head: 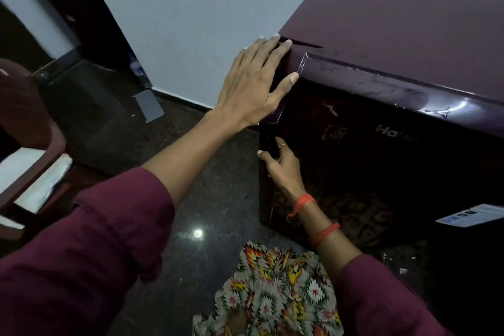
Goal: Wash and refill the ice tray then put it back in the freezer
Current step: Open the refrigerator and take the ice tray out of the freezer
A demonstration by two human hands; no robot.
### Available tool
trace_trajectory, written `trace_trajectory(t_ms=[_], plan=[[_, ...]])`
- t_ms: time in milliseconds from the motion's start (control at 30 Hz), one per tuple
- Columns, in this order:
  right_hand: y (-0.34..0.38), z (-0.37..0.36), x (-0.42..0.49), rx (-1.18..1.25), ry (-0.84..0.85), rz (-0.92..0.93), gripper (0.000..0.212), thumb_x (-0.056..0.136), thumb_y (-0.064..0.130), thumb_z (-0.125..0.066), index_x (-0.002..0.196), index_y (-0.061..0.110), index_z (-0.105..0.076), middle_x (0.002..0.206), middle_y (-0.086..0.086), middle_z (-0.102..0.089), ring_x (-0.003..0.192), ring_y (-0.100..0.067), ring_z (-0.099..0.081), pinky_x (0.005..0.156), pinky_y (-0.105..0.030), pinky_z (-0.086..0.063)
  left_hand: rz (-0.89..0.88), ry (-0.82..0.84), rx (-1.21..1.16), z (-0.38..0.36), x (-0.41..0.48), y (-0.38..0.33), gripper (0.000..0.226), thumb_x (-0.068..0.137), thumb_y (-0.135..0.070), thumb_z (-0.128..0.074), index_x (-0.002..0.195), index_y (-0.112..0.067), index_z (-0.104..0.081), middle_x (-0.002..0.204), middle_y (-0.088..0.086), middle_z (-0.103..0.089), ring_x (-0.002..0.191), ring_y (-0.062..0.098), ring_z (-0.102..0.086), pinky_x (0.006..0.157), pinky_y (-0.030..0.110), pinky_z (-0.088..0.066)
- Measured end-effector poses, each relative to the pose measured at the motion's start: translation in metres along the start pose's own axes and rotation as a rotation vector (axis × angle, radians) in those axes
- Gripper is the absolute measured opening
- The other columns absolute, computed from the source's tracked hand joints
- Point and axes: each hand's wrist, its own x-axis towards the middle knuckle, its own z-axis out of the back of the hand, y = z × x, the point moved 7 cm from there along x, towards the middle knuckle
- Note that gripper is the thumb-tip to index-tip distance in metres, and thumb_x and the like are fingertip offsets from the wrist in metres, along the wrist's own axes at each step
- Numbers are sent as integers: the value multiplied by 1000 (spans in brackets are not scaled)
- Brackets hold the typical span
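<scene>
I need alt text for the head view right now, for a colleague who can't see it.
A person's left hand rests flat on the top corner of a dark maroon fridge while the right hand grips the edge of its door lower down. No ice tray is in view.

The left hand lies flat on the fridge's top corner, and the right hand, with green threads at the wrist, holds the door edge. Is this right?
No. In the head view the threads at the wrist of the right hand are orange, not green. The left hand and the fridge are as you say.
</scene>
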Motion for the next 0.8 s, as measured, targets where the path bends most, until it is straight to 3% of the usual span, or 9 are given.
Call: trace_trajectory(t_ms=[100,167,300,400,633,800], plan=[[1,-2,-3,11,-47,-19,59,92,22,-66,147,11,-45,139,-7,-58,128,-20,-54,94,-12,-34,-13,17,-5,-3,8,-1,67,104,-58,-32,158,-18,-35,164,6,-34,154,27,-26,124,46,-24],[0,-4,-6,9,-71,-18,60,93,18,-66,147,9,-44,142,-8,-56,133,-20,-49,93,-8,-29,-17,22,-9,-4,10,0,67,104,-58,-32,157,-18,-36,163,5,-36,154,27,-26,124,46,-23],[-1,-7,-5,22,-95,-40,63,91,23,-67,149,11,-43,143,-9,-56,132,-23,-52,108,-25,-39,-43,-5,19,-2,9,2,65,104,-57,-34,155,-16,-40,156,5,-44,150,28,-33,123,42,-23],[-3,-6,-3,14,-105,-51,62,91,31,-66,147,13,-46,142,-8,-57,132,-23,-53,110,-35,-42,-58,-15,16,0,10,2,66,103,-57,-35,154,-15,-42,152,6,-47,147,28,-37,122,42,-25],[-1,-3,-6,-4,-136,-26,65,94,45,-63,147,12,-46,146,-6,-54,137,-21,-48,112,-29,-39,-60,-24,15,4,8,-1,67,102,-57,-36,152,-13,-43,151,8,-48,144,29,-40,119,40,-30],[1,-3,-23,-44,-174,-20,66,94,48,-63,145,9,-49,141,-10,-58,133,-23,-52,96,-18,-35,-72,-72,-17,12,-2,-2,68,99,-58,-41,148,-12,-48,142,9,-53,134,26,-48,109,38,-43]])
